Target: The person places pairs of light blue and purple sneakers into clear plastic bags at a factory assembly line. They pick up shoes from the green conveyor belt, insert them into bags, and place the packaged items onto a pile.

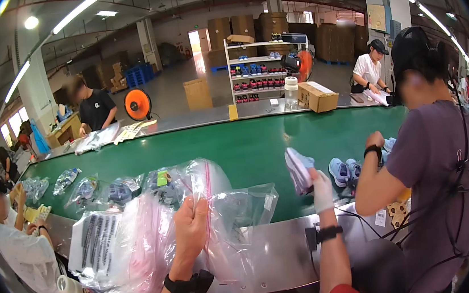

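My left hand (192,224) pinches a clear plastic bag (216,191) with a pink strip near its top, held up over the near edge of the belt. My right hand (323,191), in a white glove, grips light blue shoes (298,165) with pale soles, tilted toes-up; whether it is one shoe or a pair pressed together is hard to make out. Beside my left forearm lies a thick pile of clear bags (136,242) with pink edges. More light blue shoes (341,171) stand to the right of my right hand, near a co-worker's arm.
A green conveyor belt (233,138) runs across, edged by a metal counter (246,259). Several bagged shoes (122,190) lie on it at left. A co-worker (436,165) stands close on my right, another (25,248) at left. Across the belt are a cardboard box (318,97) and a fan (137,104).
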{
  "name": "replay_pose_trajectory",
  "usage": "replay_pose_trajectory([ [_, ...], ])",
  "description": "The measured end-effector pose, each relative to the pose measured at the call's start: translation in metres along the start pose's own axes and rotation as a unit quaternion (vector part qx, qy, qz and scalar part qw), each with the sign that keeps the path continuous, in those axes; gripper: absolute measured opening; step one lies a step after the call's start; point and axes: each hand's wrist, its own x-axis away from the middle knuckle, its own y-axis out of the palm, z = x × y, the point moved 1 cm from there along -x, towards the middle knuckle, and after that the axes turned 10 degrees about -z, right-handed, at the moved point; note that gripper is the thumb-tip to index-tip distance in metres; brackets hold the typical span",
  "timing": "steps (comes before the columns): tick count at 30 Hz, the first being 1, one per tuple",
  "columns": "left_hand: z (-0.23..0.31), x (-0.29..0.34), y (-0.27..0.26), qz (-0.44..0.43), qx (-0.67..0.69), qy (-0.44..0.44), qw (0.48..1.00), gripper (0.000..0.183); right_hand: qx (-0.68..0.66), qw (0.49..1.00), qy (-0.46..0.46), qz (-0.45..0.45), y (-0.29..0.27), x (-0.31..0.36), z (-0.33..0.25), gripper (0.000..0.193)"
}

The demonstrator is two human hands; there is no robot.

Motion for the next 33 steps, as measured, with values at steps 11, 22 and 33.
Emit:
replay_pose_trajectory([
  [11, 0.036, 0.008, 0.019, -0.086, -0.065, 0.042, 0.993, 0.019, 0.287, 0.898, -0.12, -0.311, 0.076, 0.124, -0.103, 0.03],
  [22, 0.034, -0.002, 0.059, -0.153, -0.067, 0.088, 0.982, 0.021, 0.447, 0.788, -0.251, -0.341, 0.161, 0.124, -0.018, 0.019],
  [33, 0.064, 0.028, 0.087, -0.447, -0.181, 0.181, 0.857, 0.013, 0.339, 0.764, -0.235, -0.497, 0.162, 0.125, -0.052, 0.016],
])
